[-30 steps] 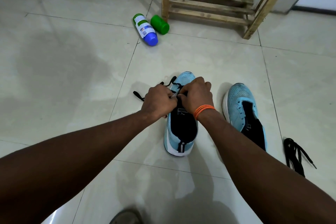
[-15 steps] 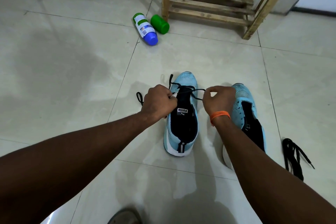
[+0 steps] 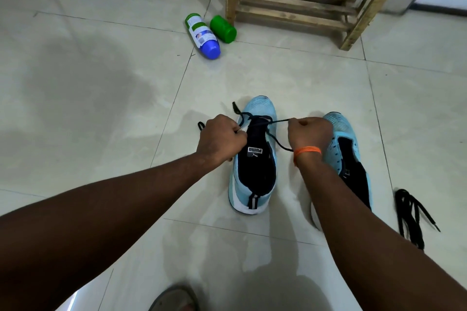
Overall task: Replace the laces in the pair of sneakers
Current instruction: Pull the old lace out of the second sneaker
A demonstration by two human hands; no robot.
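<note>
At the very bottom edge a grey sandal (image 3: pixel 174 298) shows on the pale tiled floor (image 3: pixel 101 108), and both bare forearms reach forward from there. To the right, near the right forearm, a loose black lace (image 3: pixel 409 214) lies bundled on the tile, apart from the shoes. The light-blue sneaker (image 3: pixel 255 177) being worked on stands upright between the arms, its long axis running straight away from the person: white heel nearest, toe farthest, the black tongue with its white logo facing up. The second sneaker (image 3: pixel 346 149) stands just to its right, also heel-near and toe-far, angled a little to the left at the toe, its heel part hidden behind the right forearm. The left hand (image 3: pixel 221 137) is a closed fist at the left side of the first sneaker, clamped on one run of the dark threaded lace (image 3: pixel 275 134); the right hand (image 3: pixel 309 132), with an orange band (image 3: pixel 307 151) at the wrist, is fisted on the other run, which stretches taut across the shoe's front eyelets. Loose lace ends stick out beyond the left hand. Farther off, a white bottle (image 3: pixel 203 35) with a blue end lies on its side, touching a green container (image 3: pixel 223 29), just beside the leg of a wooden stand (image 3: pixel 290 5)
</note>
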